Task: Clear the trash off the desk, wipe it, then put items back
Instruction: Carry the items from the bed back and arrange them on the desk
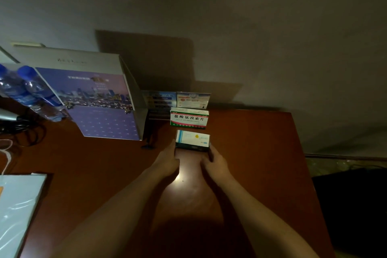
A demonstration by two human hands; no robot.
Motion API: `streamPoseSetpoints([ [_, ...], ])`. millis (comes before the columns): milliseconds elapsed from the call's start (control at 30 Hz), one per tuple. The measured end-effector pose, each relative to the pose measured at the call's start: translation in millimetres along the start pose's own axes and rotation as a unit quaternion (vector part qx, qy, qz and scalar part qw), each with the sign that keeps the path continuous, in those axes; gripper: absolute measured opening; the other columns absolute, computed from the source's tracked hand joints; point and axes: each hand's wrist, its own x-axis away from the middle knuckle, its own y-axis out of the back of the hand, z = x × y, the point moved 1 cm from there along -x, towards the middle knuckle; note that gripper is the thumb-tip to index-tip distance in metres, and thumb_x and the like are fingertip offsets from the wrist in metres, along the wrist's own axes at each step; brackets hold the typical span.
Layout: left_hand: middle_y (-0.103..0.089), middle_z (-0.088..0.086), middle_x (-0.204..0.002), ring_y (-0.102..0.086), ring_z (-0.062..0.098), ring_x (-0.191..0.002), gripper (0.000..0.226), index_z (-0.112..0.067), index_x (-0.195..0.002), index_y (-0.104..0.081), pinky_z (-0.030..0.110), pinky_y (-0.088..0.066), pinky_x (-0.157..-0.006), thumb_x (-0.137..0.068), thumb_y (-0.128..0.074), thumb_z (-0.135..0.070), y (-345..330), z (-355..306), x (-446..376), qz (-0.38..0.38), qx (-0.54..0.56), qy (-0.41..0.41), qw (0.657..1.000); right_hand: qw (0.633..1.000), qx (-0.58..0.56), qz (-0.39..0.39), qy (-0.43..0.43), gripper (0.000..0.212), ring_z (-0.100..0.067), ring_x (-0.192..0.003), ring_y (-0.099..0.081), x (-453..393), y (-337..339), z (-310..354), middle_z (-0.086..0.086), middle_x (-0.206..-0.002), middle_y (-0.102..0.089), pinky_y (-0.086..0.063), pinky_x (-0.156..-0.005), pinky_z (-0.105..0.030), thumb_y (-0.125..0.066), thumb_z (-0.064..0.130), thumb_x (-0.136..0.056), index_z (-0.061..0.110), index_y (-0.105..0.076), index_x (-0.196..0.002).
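A small white and blue medicine box lies on the reddish-brown desk, just in front of a green and white medicine box. My left hand touches the small box's left end with its fingertips. My right hand holds the box's right end, fingers curled at its corner. Both forearms reach in from the bottom of the view. The room is dim.
A large purple display board leans at the back left with two water bottles beside it. Small card stands stand against the wall. A light-blue folder lies at the lower left; dark cables lie at the left edge.
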Motion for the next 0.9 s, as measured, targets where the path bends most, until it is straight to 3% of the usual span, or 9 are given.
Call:
streamPoseSetpoints([
  [333, -0.03, 0.007, -0.153, -0.032, 0.024, -0.138, 0.079, -0.028, -0.152, -0.006, 0.036, -0.031, -0.11, -0.09, -0.052, -0.008, 7, -11, -27, -0.013, 0.01, -0.007, 1.0, 1.0, -0.008, -0.015, 0.023, 0.058, -0.021, -0.134, -0.039, -36, 17, 16, -0.003, -0.143, -0.046, -0.032, -0.103, -0.025, -0.05, 0.004, -0.094, 0.023, -0.033, -0.146],
  [633, -0.032, 0.009, -0.151, -0.035, 0.025, -0.136, 0.075, -0.025, -0.152, -0.009, 0.035, -0.031, -0.109, -0.092, -0.049, -0.006, 13, -17, -34, -0.015, -0.022, -0.016, 1.0, 0.998, 0.064, 0.001, 0.025, 0.059, -0.024, -0.136, -0.037, -43, 24, 22, -0.005, -0.146, -0.043, -0.03, -0.107, -0.027, -0.05, 0.007, -0.095, 0.022, -0.028, -0.148],
  [767, -0.043, 0.011, -0.142, -0.043, 0.026, -0.129, 0.055, -0.015, -0.144, -0.032, 0.037, -0.039, -0.106, -0.092, -0.051, -0.008, 20, -20, -18, -0.029, -0.067, -0.003, 0.997, 0.991, 0.136, 0.007, -0.006, 0.059, -0.026, -0.133, -0.04, -31, 25, 22, -0.01, -0.147, -0.04, -0.035, -0.105, -0.029, -0.049, 0.011, -0.096, 0.014, -0.023, -0.15],
  [900, -0.052, 0.01, -0.129, -0.052, 0.022, -0.116, 0.039, -0.012, -0.131, -0.047, 0.031, -0.045, -0.095, -0.093, -0.052, -0.011, 26, -16, 15, -0.026, -0.125, 0.002, 0.992, 0.981, 0.195, -0.007, -0.013, 0.04, -0.028, -0.12, -0.051, -8, 37, 22, -0.015, -0.134, -0.051, -0.042, -0.095, -0.03, -0.049, 0.01, -0.096, 0.003, -0.043, -0.135],
])
